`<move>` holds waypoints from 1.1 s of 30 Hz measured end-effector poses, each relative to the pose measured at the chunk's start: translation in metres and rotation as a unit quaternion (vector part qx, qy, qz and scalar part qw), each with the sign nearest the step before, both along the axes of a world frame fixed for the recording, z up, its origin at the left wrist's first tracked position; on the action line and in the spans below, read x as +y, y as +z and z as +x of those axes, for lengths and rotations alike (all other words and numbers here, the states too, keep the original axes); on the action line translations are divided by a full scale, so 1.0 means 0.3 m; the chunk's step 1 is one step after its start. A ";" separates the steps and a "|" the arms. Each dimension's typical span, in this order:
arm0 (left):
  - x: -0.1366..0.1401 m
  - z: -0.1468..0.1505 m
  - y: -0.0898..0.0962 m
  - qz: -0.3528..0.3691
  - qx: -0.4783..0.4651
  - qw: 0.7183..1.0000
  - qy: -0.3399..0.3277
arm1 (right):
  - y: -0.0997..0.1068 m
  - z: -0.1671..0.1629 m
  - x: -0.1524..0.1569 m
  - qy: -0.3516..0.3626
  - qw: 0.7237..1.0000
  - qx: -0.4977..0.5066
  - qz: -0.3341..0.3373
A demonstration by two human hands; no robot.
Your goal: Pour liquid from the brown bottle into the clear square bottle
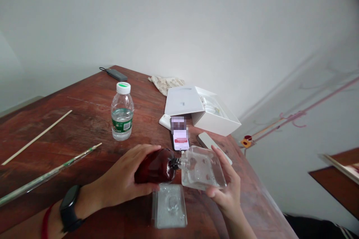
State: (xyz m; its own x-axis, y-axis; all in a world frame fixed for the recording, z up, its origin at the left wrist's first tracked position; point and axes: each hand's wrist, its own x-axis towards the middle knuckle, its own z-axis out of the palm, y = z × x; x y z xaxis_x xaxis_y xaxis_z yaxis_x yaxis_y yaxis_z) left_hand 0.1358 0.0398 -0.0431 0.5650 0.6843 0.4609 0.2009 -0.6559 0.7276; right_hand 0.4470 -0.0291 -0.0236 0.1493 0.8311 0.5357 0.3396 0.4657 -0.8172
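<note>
My left hand [137, 173] is wrapped round a dark red-brown glass bottle [155, 166], tipped on its side with its neck pointing right. In my right hand [228, 186] is a clear square glass bottle [203, 168], also tilted, gripped by its base end. The two bottle mouths meet between my hands; whether liquid is passing cannot be made out. Below them on the table lies a clear, shallow plastic tray [171, 207] with a round shape in its middle. A black band is on my left wrist.
On the wooden table [92, 119] stands a water bottle [122, 114]. Chopsticks, one bare [36, 138] and some wrapped [56, 170], lie at left. Beyond my hands are a lit phone [180, 134], an open white box [214, 114], a cloth [165, 83] and a grey device [115, 73].
</note>
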 end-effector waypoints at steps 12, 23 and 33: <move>0.004 0.005 0.003 0.006 -0.004 1.000 -0.005 | -0.006 0.013 -0.002 0.006 1.000 0.000 -0.009; 0.006 0.003 -0.001 0.014 -0.003 1.000 -0.004 | 0.011 0.000 -0.002 0.019 1.000 -0.019 0.001; 0.007 0.001 -0.006 0.017 -0.006 1.000 -0.004 | 0.023 -0.006 -0.004 -0.009 0.999 -0.034 0.005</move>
